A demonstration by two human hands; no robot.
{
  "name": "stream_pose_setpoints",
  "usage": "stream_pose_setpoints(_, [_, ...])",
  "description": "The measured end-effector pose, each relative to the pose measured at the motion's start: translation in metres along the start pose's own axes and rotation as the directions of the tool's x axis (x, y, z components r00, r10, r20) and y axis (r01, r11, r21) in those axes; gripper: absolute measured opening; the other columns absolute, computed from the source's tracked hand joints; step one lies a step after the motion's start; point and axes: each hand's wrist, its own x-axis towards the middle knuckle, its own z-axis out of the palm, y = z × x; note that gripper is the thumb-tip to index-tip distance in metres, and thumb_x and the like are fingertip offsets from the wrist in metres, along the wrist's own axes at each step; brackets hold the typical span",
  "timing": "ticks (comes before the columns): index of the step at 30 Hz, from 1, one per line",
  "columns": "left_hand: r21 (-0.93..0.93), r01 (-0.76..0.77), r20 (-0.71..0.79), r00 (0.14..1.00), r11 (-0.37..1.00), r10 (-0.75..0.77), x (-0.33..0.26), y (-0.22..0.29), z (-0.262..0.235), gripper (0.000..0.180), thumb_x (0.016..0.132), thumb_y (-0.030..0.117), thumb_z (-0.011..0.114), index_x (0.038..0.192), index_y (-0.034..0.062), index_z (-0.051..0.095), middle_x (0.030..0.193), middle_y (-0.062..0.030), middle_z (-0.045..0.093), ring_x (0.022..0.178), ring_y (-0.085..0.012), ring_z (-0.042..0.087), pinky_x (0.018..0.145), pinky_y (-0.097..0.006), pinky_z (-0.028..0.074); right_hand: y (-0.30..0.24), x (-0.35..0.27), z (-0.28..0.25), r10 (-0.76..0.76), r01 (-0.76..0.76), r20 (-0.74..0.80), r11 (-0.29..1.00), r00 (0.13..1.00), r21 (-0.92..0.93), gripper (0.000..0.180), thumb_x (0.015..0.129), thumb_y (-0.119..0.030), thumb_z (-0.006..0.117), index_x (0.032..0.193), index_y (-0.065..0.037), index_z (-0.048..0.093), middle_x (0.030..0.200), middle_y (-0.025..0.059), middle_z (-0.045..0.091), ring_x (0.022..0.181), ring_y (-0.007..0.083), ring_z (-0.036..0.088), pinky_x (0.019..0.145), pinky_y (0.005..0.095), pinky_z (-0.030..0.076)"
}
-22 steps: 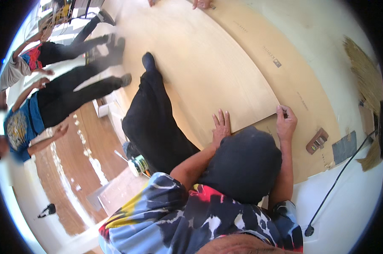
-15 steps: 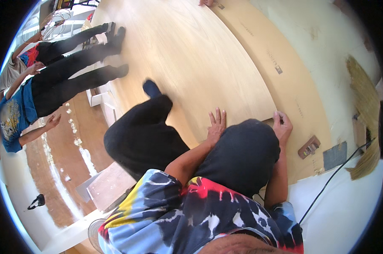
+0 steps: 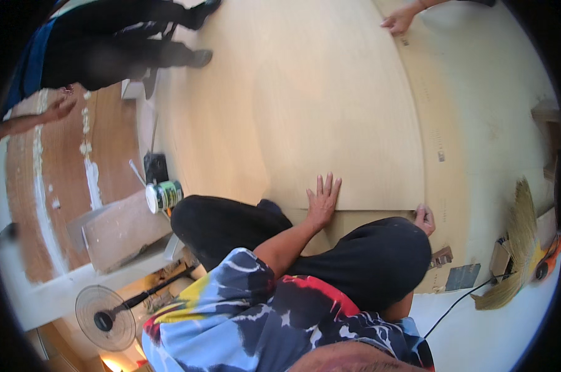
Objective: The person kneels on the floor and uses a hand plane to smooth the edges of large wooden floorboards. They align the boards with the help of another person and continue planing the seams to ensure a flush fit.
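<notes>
A large thin light-wood sheet (image 3: 348, 124) lies in front of me on top of another tan sheet (image 3: 445, 214), which shows along its right side and near edge. My left hand (image 3: 322, 201) rests flat on the upper sheet by its near edge, fingers spread. At the near right corner, the curled fingers of my right hand (image 3: 425, 220) hold the sheet's edge; my knee hides part of that hand. Far off on the right edge, another person's hand (image 3: 399, 23) touches the same sheet.
A wooden hand plane (image 3: 441, 257), grey square pad (image 3: 463, 277), black cable (image 3: 457, 304) and straw broom (image 3: 510, 248) lie right. To the left are a tub (image 3: 164, 196), a box-shaped board (image 3: 125, 232), a fan (image 3: 105, 318) and a standing person (image 3: 107, 49).
The view has shifted and turned. The sheet's near edge now shows in front of my knees, with both my hands still on it. The other person's hand and forearm show more fully.
</notes>
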Motion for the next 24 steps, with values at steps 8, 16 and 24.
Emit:
stream_pose_setpoints(8, [-0.084,0.205,0.065,0.978,0.975,-0.200,-0.030,-0.065,0.026,0.077,0.094,0.005,0.052,0.162,0.0161,0.016,0.168,-0.0207,0.008,0.150,-0.0516,0.018,0.100,-0.075,0.040,-0.030,-0.009,0.010,-0.044,0.045,-0.035,0.999,0.998,0.025,0.032,0.100,-0.021,0.064,0.113,0.008,0.068,0.099,0.0079,0.072,0.089,0.0141,0.064,0.083,0.0298,0.051])
stream_pose_setpoints(16, [-0.070,0.207,0.108,0.974,0.976,-0.199,-0.023,-0.070,0.017,0.075,0.097,0.007,0.049,0.162,0.0170,0.015,0.169,-0.0202,0.006,0.150,-0.0528,0.016,0.097,-0.078,0.039,-0.027,-0.004,0.009,-0.079,0.084,-0.044,0.987,0.996,0.134,0.029,0.098,-0.017,0.067,0.110,0.008,0.070,0.092,0.0046,0.069,0.085,0.0116,0.058,0.078,0.0280,0.049])
stream_pose_setpoints(24, [-0.050,0.182,0.111,0.978,0.982,-0.175,-0.026,-0.060,0.023,0.081,0.093,0.002,0.052,0.163,0.0129,0.011,0.168,-0.0238,0.003,0.150,-0.0555,0.013,0.096,-0.077,0.041,-0.060,-0.016,0.006,-0.106,0.114,-0.048,0.974,0.993,0.195,0.027,0.098,-0.015,0.066,0.113,0.008,0.070,0.102,0.0079,0.072,0.094,0.0146,0.063,0.088,0.0302,0.049])
